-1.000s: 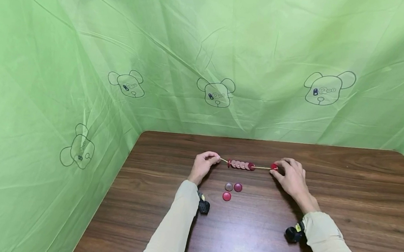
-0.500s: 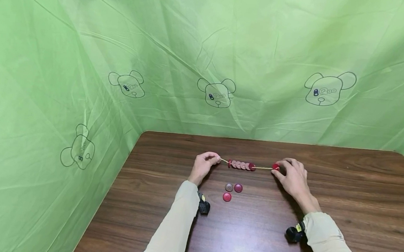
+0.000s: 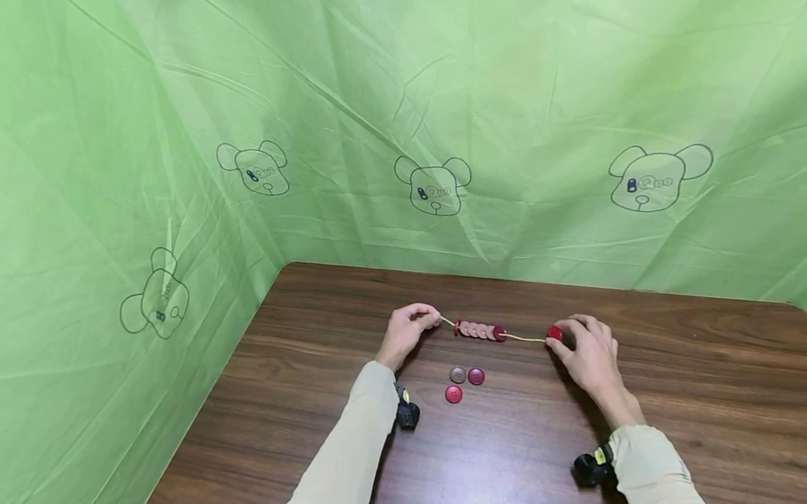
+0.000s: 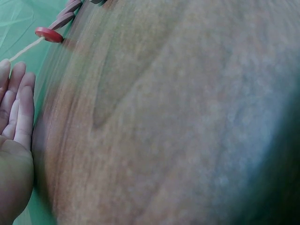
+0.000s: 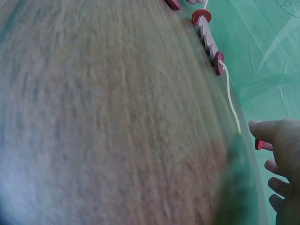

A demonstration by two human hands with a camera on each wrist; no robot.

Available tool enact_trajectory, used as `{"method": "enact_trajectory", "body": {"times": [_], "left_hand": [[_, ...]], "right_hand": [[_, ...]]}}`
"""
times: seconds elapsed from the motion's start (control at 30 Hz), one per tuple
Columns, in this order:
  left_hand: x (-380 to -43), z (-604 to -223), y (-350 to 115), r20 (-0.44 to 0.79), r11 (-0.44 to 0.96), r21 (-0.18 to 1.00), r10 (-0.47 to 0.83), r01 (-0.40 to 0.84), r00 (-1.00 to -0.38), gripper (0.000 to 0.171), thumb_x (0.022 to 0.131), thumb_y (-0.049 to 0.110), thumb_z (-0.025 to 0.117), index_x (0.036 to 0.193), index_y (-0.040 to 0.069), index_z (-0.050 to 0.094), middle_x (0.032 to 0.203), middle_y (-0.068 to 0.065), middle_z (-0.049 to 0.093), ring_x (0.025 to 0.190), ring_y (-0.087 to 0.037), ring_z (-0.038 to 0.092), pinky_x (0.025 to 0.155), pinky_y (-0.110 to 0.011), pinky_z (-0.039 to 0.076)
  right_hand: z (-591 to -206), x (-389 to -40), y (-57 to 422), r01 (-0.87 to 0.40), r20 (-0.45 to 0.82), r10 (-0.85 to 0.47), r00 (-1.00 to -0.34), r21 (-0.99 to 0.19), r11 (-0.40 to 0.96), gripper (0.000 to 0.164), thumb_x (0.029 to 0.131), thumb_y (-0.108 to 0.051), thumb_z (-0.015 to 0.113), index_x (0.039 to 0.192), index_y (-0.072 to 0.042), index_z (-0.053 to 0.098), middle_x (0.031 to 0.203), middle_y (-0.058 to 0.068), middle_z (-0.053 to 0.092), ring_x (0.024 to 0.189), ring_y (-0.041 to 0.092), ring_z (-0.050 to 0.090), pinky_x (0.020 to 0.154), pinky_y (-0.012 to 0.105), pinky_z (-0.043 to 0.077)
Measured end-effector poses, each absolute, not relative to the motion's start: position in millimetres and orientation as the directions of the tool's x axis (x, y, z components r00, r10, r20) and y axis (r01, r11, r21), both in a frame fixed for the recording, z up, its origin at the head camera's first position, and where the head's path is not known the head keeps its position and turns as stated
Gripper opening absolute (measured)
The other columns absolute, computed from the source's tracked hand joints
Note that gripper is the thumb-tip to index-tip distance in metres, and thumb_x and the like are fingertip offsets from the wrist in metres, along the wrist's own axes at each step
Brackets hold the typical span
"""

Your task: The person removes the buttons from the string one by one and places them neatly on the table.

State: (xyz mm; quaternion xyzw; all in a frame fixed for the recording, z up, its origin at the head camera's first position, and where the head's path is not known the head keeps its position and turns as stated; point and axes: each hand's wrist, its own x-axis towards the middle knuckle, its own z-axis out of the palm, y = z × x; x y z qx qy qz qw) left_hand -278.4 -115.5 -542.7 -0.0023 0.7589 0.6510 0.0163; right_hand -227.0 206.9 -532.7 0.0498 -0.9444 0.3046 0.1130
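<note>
Person at the table, both hands up near its far half, one cord of buttons strung out between them. Left hand [image 3: 402,336] pinches one end of the pale cord [image 3: 525,338] between thumb and fingertip; in the left wrist view the other fingers look fairly straight. Right hand [image 3: 589,357] holds a red button [image 3: 555,332] between thumb and fingers, its other fingers bent. Cord's right end stops just beside that thumb; from the right wrist camera there's a small gap between them, and the cord sags a bit. Can't tell whether it runs through the held button.

Strung row sits between the hands, closer to the left: an end red button [image 3: 457,327] turned edge-on, then several overlapping pale pink buttons [image 3: 477,330], then a dark red button [image 3: 499,334] on the right. Bare cord shows on both sides of the row.

Three loose ones lie flat below the row, on the person's side: grey-brown button [image 3: 457,375] and maroon button [image 3: 475,376] side by side, bright red button [image 3: 454,394] just in front of the grey-brown one.

Table [image 3: 698,381] is dark wood grain. Green sheet [image 3: 544,93] hangs behind and at the left, printed with bear-head outlines. Beige sleeves [image 3: 349,447] on both arms, a black wrist camera [image 3: 408,415] at each wrist.
</note>
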Motion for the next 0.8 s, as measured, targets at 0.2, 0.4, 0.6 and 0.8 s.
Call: {"method": "enact_trajectory", "body": {"times": [0.2, 0.4, 0.6, 0.8], "left_hand": [[-278.4, -543.3, -115.1, -0.015, 0.156, 0.988, 0.015, -0.013, -1.000, 0.014, 0.087, 0.016, 0.070, 0.093, 0.004, 0.072, 0.083, -0.008, 0.072, 0.079, -0.014, 0.065, 0.077, -0.031, 0.053], [-277.6, -540.6, -115.2, -0.024, 0.160, 0.987, 0.013, -0.022, -1.000, 0.011, 0.088, 0.015, 0.069, 0.091, 0.005, 0.072, 0.080, -0.004, 0.071, 0.077, -0.011, 0.064, 0.076, -0.029, 0.053], [-277.5, -540.4, -114.9, -0.018, 0.167, 0.986, 0.014, -0.015, -1.000, 0.012, 0.088, 0.016, 0.069, 0.091, 0.005, 0.072, 0.082, -0.007, 0.071, 0.076, -0.010, 0.063, 0.074, -0.027, 0.052], [-276.6, -540.2, -115.5, -0.022, 0.157, 0.987, 0.021, -0.018, -1.000, 0.013, 0.089, 0.015, 0.068, 0.092, 0.004, 0.072, 0.087, -0.013, 0.072, 0.080, -0.014, 0.065, 0.077, -0.030, 0.053]], "right_hand": [[-526.1, -226.4, 204.5, -0.194, 0.300, -0.017, -0.954, -0.572, 0.797, 0.034, 0.086, -0.027, 0.071, 0.112, -0.005, 0.063, 0.130, 0.023, 0.048, 0.122, 0.046, 0.035, 0.092, 0.060, 0.026], [-516.9, -225.4, 199.0, -0.234, 0.355, -0.021, -0.935, -0.572, 0.786, 0.030, 0.085, -0.026, 0.072, 0.108, -0.007, 0.064, 0.128, 0.021, 0.050, 0.121, 0.045, 0.037, 0.091, 0.059, 0.027], [-508.9, -221.9, 186.9, -0.287, 0.390, -0.058, -0.919, -0.561, 0.777, 0.029, 0.083, -0.024, 0.074, 0.107, -0.008, 0.065, 0.128, 0.019, 0.052, 0.122, 0.044, 0.038, 0.091, 0.059, 0.028], [-503.7, -218.2, 174.4, -0.347, 0.419, -0.112, -0.901, -0.542, 0.766, 0.031, 0.081, -0.021, 0.076, 0.107, -0.007, 0.066, 0.127, 0.019, 0.053, 0.121, 0.043, 0.038, 0.093, 0.059, 0.027]]}}
